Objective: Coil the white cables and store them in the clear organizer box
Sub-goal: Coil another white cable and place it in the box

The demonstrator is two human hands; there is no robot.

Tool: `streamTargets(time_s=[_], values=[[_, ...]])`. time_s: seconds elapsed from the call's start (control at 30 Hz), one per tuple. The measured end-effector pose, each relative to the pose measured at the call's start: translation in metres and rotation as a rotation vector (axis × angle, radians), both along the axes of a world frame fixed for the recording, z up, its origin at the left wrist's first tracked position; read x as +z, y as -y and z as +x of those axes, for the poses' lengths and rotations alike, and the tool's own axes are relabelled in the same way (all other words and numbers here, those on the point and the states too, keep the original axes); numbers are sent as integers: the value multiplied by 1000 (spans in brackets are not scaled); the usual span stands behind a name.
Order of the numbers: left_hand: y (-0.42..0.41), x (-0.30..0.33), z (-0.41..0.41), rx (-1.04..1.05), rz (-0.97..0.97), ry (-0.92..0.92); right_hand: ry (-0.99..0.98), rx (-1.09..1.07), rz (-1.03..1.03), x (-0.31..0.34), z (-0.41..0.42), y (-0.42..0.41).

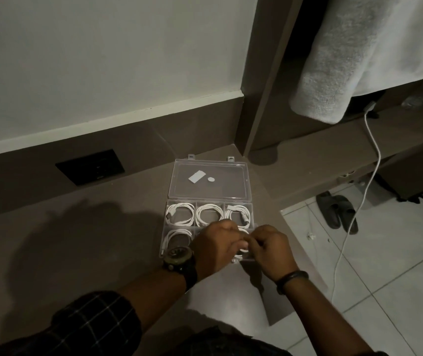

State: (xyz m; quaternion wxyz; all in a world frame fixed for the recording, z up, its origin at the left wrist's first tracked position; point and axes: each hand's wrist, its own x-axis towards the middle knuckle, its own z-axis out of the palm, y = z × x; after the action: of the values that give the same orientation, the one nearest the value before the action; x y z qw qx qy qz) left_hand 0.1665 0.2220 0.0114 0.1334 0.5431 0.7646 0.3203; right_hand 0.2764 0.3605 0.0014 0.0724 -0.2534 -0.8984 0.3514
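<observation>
The clear organizer box (165,235) lies open on a dark brown ledge, its lid (243,181) folded back toward the wall. Coiled white cables fill the three far compartments (181,214), and another coil (177,238) sits in the near left compartment. Both hands are over the near right part of the box. My left hand (215,247) and my right hand (272,249) meet with fingers pinched on a white cable (243,244), mostly hidden between them. The compartments beneath my hands are covered.
A black wall socket (89,167) sits left of the box. A long white charger cable (369,181) hangs from a plug at the right down to the tiled floor. Dark slippers (337,213) lie on the tiles. A grey towel (333,62) hangs above.
</observation>
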Motion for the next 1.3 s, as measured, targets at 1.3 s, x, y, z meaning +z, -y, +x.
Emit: streamTargets(time_s=[1.3], values=[[-26,4,10,150,-662,-270,392,305,310,0,1,-20]])
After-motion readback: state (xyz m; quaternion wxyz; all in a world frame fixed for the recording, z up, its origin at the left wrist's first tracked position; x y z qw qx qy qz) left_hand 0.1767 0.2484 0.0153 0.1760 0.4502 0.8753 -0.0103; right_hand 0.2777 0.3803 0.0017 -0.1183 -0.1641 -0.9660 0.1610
